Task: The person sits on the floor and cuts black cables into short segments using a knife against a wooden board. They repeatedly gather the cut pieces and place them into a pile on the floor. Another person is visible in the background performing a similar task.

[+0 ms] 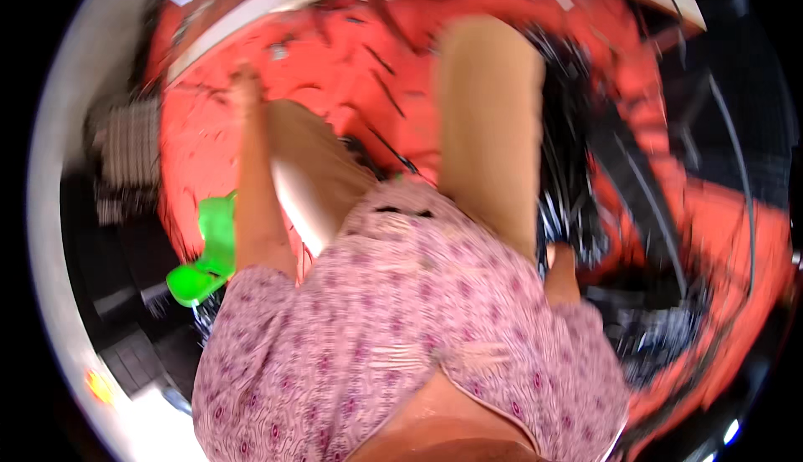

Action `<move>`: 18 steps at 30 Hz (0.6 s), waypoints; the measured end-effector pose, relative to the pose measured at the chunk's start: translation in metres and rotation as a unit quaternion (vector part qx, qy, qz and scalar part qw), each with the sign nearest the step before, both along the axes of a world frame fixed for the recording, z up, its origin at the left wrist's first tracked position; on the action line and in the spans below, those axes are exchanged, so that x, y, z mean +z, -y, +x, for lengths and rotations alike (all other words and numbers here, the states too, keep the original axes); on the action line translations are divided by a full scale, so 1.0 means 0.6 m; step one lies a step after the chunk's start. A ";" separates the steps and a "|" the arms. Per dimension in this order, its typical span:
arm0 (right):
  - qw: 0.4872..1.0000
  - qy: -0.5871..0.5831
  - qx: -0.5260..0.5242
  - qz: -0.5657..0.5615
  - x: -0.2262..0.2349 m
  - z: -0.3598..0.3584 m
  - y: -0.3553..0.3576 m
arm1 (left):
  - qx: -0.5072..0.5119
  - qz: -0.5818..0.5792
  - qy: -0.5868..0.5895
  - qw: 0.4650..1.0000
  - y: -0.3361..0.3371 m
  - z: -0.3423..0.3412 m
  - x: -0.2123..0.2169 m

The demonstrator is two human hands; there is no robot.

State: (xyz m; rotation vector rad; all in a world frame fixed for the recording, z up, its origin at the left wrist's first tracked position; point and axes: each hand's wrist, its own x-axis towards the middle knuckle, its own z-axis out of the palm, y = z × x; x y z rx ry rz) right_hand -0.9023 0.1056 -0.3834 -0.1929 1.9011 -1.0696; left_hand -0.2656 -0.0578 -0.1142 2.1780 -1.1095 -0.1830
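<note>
My left arm reaches forward over the red floor covering, left of my tan-clad knee. My left hand (245, 86) is smeared by motion at its end, so neither its fingers nor anything in them can be made out. My right arm hangs down beside my right thigh. Of my right hand (559, 263) only a small blurred part shows next to the tan trouser leg (492, 119), with its fingers hidden. Nearest to it is shiny black plastic-like material (565, 153).
A bright green plastic object (216, 240) stands at my left, near a ribbed brown-grey stack (131, 144). Dark strips and scraps lie on the red floor covering (335, 52). A pale raised edge (284, 4) curves across the far side. A dark bar (640, 186) slants at right.
</note>
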 end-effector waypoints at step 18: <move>0.845 -0.304 0.437 0.040 0.165 0.075 0.050 | -0.042 -0.101 -0.133 0.985 -0.168 -0.045 0.087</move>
